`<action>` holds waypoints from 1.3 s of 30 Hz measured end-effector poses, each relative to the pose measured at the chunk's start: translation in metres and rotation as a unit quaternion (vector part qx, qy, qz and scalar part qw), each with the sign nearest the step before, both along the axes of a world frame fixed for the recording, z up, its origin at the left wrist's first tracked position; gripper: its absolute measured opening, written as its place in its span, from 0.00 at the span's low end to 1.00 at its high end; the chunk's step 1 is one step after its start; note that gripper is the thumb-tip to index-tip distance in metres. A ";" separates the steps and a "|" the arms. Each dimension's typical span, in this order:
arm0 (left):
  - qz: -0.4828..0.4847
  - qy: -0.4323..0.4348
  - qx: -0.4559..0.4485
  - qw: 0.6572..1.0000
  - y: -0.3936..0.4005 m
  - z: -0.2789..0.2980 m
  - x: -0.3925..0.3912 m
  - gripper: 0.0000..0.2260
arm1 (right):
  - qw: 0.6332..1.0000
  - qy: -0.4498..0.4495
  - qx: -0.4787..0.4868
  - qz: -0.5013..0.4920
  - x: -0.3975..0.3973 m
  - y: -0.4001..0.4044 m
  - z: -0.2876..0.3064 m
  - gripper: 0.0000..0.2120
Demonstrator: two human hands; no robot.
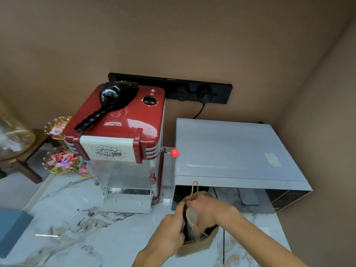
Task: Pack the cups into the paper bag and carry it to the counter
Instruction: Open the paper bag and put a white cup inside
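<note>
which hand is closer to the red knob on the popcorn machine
The right hand. It sits higher in the picture, over the paper bag and holding the cup, below and right of the red knob. The left hand is lower, at the bag's left edge.

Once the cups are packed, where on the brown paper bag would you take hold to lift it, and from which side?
Probably by the twisted paper handles, from above. One handle loop stands upright at the far edge of the brown paper bag, clear of both hands; the near one hangs by the white paper cup. The left hand pinches the soft rim open, so gripping the walls would likely crumple it.
</note>
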State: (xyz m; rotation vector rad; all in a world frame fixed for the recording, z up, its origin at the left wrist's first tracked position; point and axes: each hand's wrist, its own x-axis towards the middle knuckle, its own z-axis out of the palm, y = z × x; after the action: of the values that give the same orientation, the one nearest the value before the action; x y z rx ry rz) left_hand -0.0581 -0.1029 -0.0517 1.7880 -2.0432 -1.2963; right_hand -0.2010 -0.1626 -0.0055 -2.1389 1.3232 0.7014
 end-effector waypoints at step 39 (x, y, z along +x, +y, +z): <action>0.006 -0.046 0.018 0.999 -0.001 0.009 -0.011 0.35 | 0.986 0.148 -0.080 -0.009 0.043 0.032 -0.080 0.19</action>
State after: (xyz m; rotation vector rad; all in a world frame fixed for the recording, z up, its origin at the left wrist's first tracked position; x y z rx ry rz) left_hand -0.0692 -0.1035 -0.0432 1.9061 -2.0639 -1.2785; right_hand -0.1581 -0.1310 -0.0856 -2.2069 1.5990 0.9650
